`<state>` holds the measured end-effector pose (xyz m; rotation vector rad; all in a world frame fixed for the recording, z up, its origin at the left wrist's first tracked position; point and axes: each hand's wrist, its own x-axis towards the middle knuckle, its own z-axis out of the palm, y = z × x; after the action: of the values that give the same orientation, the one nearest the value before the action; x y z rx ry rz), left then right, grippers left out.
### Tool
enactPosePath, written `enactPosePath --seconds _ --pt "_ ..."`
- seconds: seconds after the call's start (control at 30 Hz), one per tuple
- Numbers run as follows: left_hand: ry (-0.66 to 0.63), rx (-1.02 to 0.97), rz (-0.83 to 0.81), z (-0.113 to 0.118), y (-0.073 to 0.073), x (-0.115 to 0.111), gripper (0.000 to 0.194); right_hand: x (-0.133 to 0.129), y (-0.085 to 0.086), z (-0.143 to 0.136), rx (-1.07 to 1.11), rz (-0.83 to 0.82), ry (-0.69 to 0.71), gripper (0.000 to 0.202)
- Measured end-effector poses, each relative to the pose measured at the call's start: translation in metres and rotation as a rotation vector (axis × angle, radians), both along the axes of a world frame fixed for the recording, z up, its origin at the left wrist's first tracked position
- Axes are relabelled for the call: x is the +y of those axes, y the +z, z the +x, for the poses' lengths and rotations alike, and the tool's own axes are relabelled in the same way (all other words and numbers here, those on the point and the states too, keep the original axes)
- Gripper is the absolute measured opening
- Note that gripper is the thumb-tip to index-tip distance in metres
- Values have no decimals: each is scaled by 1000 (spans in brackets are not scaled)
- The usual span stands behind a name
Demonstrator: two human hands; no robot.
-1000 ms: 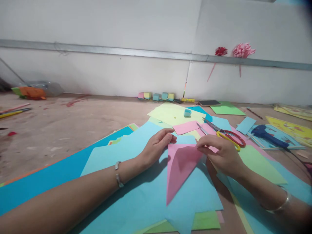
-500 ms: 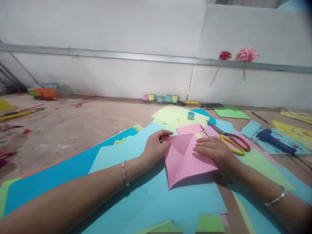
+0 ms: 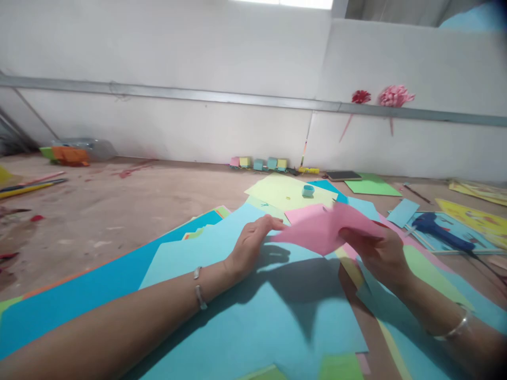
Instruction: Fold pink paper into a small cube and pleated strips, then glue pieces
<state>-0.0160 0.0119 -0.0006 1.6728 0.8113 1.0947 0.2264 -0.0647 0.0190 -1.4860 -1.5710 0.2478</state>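
Observation:
A creased sheet of pink paper [image 3: 312, 232] is raised above a large light blue sheet [image 3: 277, 316], casting a shadow on it. My right hand [image 3: 382, 256] pinches the pink paper at its right side, thumb below. My left hand [image 3: 249, 245] is beside the paper's left corner with fingers stretched out; whether the fingertips touch it I cannot tell. The pink paper blurs slightly and covers most of the scissors behind it.
Beyond the hands lie a pale yellow sheet [image 3: 277, 184] and a small teal sharpener-like piece [image 3: 308, 190]. At right is a blue glue gun [image 3: 439, 229] with a cord. Small coloured blocks [image 3: 259, 164] line the wall. Pencils [image 3: 34, 186] lie at far left.
The pink paper has been lifted off the blue sheet and tilted. My right hand has turned from lying flat on it to pinching its right side. My left fingers have straightened.

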Motion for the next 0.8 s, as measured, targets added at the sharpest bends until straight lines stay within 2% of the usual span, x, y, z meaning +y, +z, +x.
enactPosePath --seconds 0.03,0.1,0.2,0.3,0.53,0.7,0.8 --pt "-17 -29 -12 -1 0 -1 52 0 1 -1 73 -20 -63 30" --pt "-34 -64 -1 -2 0 -3 52 0 1 -4 195 -87 -89 37" --pt "-65 -65 -8 -2 1 -5 42 1 2 -10 318 -185 -53 41" --pt "-118 -55 -151 0 3 -6 36 1 4 -12 377 -276 7 34" --pt "-44 -91 -252 5 1 -4 28 3 3 -12 559 -442 200 33" --pt "-81 -94 -287 4 1 -3 31 2 0 -16 523 -503 187 22" --pt "-71 -108 -313 5 1 -4 30 3 -2 -16 626 -498 186 19"
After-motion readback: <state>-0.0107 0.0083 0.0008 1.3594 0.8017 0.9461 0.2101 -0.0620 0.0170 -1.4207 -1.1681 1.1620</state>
